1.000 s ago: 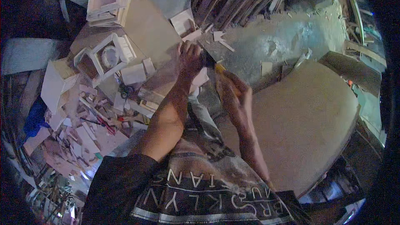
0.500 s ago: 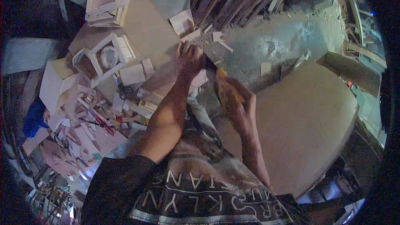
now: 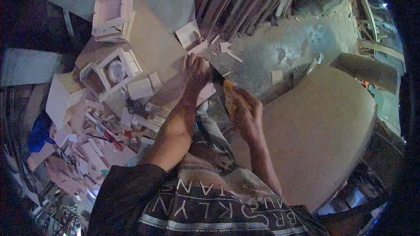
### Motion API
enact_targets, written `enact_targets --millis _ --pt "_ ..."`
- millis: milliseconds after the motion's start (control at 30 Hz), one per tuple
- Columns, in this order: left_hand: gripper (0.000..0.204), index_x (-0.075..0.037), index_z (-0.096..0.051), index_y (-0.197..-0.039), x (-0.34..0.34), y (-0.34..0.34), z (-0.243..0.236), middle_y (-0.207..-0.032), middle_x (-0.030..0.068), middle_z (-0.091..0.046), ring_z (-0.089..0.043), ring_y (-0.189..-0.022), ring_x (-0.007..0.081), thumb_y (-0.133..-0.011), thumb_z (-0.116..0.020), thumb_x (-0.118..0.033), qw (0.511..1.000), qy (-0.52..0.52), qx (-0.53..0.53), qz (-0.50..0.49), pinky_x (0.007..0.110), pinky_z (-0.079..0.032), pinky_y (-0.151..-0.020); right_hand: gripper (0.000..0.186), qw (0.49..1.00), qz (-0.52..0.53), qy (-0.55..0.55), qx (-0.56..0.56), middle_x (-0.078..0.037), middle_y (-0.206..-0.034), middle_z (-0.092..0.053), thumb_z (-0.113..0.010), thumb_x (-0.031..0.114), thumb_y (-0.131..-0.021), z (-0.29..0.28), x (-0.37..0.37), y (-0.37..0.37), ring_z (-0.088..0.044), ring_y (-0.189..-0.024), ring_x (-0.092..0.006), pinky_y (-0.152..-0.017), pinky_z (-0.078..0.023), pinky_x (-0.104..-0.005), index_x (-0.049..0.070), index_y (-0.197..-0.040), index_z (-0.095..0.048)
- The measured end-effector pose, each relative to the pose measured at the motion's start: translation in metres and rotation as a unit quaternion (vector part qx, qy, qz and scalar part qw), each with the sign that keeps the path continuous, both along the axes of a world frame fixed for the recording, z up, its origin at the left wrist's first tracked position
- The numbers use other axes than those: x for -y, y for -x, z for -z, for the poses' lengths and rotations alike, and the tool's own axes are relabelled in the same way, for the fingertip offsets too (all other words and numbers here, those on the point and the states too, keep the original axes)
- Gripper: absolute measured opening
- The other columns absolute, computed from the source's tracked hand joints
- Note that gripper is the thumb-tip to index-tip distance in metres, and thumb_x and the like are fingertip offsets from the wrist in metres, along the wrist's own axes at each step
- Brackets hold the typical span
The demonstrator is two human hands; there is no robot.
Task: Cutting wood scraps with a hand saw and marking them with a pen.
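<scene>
By the board's [image 3: 159,35] right corner, I remotely judged my curled left hand [image 3: 195,71], contents unclear, safest clear of the bladed tool [image 3: 218,76] my right hand [image 3: 245,111] gripped.

The right hand [image 3: 246,108] grips the orange handle [image 3: 229,87] of a tool [image 3: 222,80]; the left hand [image 3: 195,70] sits just beside its dark blade [image 3: 215,72]. Wood scraps [image 3: 97,154] lie at left, a broad brown board [image 3: 317,135] at right.
</scene>
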State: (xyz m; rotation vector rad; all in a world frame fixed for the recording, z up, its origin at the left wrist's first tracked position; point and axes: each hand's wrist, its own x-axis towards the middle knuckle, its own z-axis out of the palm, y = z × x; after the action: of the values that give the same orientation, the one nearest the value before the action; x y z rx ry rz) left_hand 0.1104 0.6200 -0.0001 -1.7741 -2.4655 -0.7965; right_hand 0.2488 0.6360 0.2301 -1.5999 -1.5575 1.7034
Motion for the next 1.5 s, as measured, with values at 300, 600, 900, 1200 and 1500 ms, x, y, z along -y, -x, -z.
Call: enact_targets --millis 300,600,900,1200,1500 --pt "0.035 -0.001 -0.060 -0.099 -0.002 -0.005 0.006 -0.108 0.0158 -0.058 -0.047 -0.118 0.0308 -0.079 -0.058 -0.030 1.000 0.017 0.017 0.009 0.050 -0.027 -0.107 0.041 1.000 -0.002 -0.016 -0.006 -0.012 -0.107 -0.063 -0.055 0.023 -0.090 0.002 0.006 -0.014 -0.057 -0.095 -0.0162 -0.082 -0.046 -0.0289 -0.007 -0.118 -0.057" --pt "0.035 0.002 -0.058 -0.101 -0.007 0.002 0.003 -0.110 0.0169 -0.058 -0.044 -0.121 0.0328 -0.081 -0.054 -0.026 0.999 0.021 0.033 -0.029 0.051 -0.026 -0.107 0.041 0.993 -0.019 0.101 0.061 -0.012 -0.104 -0.064 -0.056 0.025 -0.090 0.009 -0.009 -0.002 -0.058 -0.094 -0.0149 -0.077 -0.047 -0.0283 -0.006 -0.117 -0.058" --pt "0.029 0.001 -0.057 -0.095 0.002 0.001 0.004 -0.101 0.0154 -0.058 -0.047 -0.114 0.0313 -0.077 -0.055 -0.022 0.999 -0.032 -0.013 -0.023 0.049 -0.029 -0.104 0.039 0.998 0.024 0.052 0.018 -0.008 -0.098 -0.062 -0.055 0.023 -0.091 -0.003 0.003 0.003 -0.055 -0.082 -0.0117 -0.066 -0.046 -0.0251 -0.006 -0.117 -0.057" --pt "0.030 -0.002 -0.057 -0.094 -0.004 0.001 0.011 -0.099 0.0142 -0.059 -0.048 -0.111 0.0307 -0.074 -0.057 -0.025 0.998 -0.040 0.045 -0.022 0.050 -0.029 -0.103 0.040 0.995 0.058 0.085 -0.009 -0.009 -0.100 -0.063 -0.056 0.024 -0.092 0.000 0.004 0.005 -0.057 -0.086 -0.0122 -0.069 -0.046 -0.0237 -0.007 -0.118 -0.056" --pt "0.031 0.001 -0.058 -0.103 -0.003 0.003 0.015 -0.106 0.0169 -0.058 -0.047 -0.112 0.0351 -0.080 -0.053 -0.020 0.993 -0.112 0.012 -0.036 0.052 -0.030 -0.102 0.047 1.000 0.010 0.024 0.006 -0.010 -0.101 -0.063 -0.056 0.030 -0.090 -0.007 0.009 0.007 -0.056 -0.086 -0.0143 -0.075 -0.046 -0.0269 -0.007 -0.117 -0.056"
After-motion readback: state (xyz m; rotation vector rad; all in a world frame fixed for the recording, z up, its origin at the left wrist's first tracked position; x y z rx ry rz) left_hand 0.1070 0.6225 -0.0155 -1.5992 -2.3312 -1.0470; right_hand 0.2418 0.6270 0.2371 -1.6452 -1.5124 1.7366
